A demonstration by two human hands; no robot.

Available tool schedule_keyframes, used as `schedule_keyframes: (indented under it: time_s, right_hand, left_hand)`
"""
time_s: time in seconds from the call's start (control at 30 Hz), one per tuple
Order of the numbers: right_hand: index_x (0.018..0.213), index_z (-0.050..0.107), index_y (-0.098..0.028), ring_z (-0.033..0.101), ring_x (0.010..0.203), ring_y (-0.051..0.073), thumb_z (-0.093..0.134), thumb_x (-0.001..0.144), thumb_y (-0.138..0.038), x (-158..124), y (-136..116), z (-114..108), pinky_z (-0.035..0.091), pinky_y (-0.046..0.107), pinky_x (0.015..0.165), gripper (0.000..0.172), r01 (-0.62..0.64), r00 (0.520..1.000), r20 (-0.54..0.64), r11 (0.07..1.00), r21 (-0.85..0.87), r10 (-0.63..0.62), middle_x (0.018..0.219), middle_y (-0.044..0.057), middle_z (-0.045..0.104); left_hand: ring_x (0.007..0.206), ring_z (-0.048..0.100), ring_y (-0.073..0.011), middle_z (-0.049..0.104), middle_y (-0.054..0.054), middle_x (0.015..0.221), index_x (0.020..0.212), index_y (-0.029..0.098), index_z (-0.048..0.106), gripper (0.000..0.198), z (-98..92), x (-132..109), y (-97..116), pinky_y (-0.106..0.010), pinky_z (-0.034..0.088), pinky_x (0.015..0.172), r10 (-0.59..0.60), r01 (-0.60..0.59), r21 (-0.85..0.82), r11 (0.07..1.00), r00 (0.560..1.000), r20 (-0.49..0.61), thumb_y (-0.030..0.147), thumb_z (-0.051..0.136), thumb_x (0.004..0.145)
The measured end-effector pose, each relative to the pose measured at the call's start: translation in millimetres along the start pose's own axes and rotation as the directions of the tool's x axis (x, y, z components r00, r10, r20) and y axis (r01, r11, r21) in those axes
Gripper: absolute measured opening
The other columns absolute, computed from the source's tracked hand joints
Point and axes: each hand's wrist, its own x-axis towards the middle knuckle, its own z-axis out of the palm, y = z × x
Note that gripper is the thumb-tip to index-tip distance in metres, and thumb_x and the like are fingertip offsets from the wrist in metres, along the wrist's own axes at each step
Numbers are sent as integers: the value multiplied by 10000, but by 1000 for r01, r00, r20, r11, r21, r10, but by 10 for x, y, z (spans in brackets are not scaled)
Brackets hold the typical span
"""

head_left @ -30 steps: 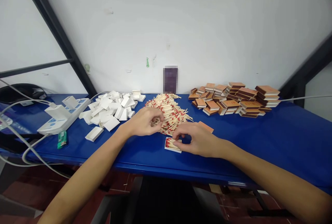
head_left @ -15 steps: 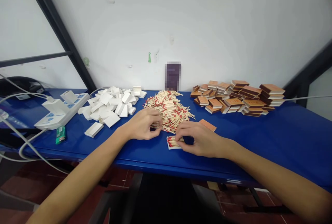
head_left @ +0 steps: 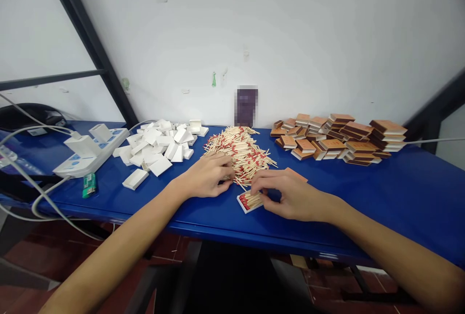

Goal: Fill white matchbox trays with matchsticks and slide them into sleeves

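A heap of red-tipped matches [head_left: 240, 151] lies in the middle of the blue table [head_left: 399, 197]. My left hand [head_left: 208, 177] rests at the heap's near edge, fingers curled and pinched on a few matches. My right hand [head_left: 290, 194] is closed on a small white tray of matches [head_left: 249, 201] lying just in front of the heap, thumb and fingers at its right end. An orange matchbox sleeve [head_left: 298, 174] lies flat behind my right hand, partly hidden by it.
A pile of white inner trays [head_left: 160, 147] sits at the left, one tray [head_left: 135, 179] apart from it. Stacked brown matchboxes [head_left: 341, 139] stand at the right rear. A white power strip [head_left: 92, 151], cables and a green lighter [head_left: 89, 184] occupy the far left.
The view shifted slightly right. My left hand slid along the heap's near edge. The tray under my right hand has turned slightly.
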Motion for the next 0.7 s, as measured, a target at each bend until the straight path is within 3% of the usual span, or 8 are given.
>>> schedule_keyframes:
  time_s: [0.17,0.3,0.5,0.7]
  right_hand:
    - [906,657,-204,629,899,182,638,817,-174,-38,-35,-51,483,308,783,95,5,1000,3,997,-74,-5,995,48,679]
    - [950,665,-199,623,987,209,718,786,-256,-49,-7,-27,497,348,879,181,67,998,25,996,-56,-65,1067,69,669]
    - [974,675,-198,640,918,178,630,862,-212,-45,47,17,524,317,837,121,42,997,60,999,-5,-42,1005,58,677]
    - [942,701,-198,633,877,168,634,864,-211,-40,70,26,513,306,809,103,42,997,64,997,-58,-39,989,49,669]
  left_hand:
    - [844,546,-192,595,-53,881,865,168,685,147,1,-7,4,-325,395,789,-10,10,5,1000,1000,-2,222,552,901]
    - [836,532,-188,594,-55,900,911,164,657,116,0,-3,27,-313,396,766,5,-6,-21,1000,999,-44,225,560,895]
    - [849,533,-189,590,-60,945,985,179,674,145,25,18,47,-316,390,776,47,-46,19,999,997,-58,235,553,926]
    - [876,542,-198,588,-68,947,982,171,690,178,41,22,46,-320,388,778,45,-43,42,998,998,-48,264,539,960]
